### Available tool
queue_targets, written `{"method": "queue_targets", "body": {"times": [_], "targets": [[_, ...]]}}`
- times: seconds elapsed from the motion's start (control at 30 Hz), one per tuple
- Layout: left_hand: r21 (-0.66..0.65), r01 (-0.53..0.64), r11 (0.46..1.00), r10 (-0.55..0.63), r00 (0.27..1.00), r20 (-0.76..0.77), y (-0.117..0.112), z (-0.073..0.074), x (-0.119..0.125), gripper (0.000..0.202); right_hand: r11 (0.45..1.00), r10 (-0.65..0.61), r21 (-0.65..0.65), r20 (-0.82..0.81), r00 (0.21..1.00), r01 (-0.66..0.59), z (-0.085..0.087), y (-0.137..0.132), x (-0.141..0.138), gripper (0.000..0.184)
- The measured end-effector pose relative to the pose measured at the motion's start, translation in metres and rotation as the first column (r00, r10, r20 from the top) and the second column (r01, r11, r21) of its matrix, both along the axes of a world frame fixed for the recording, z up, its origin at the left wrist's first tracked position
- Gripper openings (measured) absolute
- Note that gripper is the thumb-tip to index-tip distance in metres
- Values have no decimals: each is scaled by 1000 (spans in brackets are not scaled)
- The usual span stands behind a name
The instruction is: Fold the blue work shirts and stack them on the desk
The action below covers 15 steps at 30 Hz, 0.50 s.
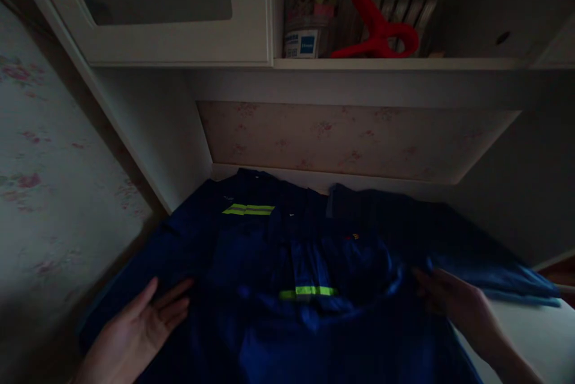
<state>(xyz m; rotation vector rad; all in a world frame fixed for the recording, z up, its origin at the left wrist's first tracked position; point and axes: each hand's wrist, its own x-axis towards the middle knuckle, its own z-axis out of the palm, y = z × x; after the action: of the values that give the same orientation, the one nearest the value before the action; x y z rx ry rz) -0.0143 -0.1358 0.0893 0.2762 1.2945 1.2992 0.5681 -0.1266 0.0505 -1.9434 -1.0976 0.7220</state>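
Blue garment: on counter, toward front edge.
Left hand: released, fingers loose.
Right hand: blurred at garment; cannot tell grip.
Garment step: likely spreading; next calls for smoothing.

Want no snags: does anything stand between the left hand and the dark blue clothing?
Nothing visible does: the open left hand is at the dark blue clothing, with no other object between them.
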Motion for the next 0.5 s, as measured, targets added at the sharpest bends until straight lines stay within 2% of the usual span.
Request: {"method": "queue_targets", "body": {"times": [0.07, 0.13, 0.2, 0.3, 0.37, 0.4, 0.5], "targets": [[80, 71, 994, -77, 994, 78, 47, 7, 16, 14, 989, 137, -78, 181, 974, -124, 4, 59, -5, 48], [145, 162, 976, -175, 981, 83, 100, 11, 29, 18, 977, 214, -106, 422, 881, -186, 11, 117, -12, 49], [165, 234, 958, -231, 972, -39, 149, 12, 37, 25, 972, 233, -155, 556, 798, -176, 19, 168, -20, 49], [123, 265, 956, -218, 926, -307, 200, 8, 41, 29, 970, 208, -227, 597, 775, -86, 20, 217, -30, 58], [58, 235, 970, -188, 882, -432, 208, 0, 40, 29, 972, 181, -230, 574, 799, -55, 10, 227, -29, 70], [27, 213, 977, -175, 865, -471, 202, -5, 38, 34, 972, 182, -225, 556, 811, -64, 2, 225, -27, 74], [-87, 201, 976, -214, 796, -566, 158, -26, 25, 47, 963, 229, -233, 433, 872, -137, -29, 195, -10, 75]]}}
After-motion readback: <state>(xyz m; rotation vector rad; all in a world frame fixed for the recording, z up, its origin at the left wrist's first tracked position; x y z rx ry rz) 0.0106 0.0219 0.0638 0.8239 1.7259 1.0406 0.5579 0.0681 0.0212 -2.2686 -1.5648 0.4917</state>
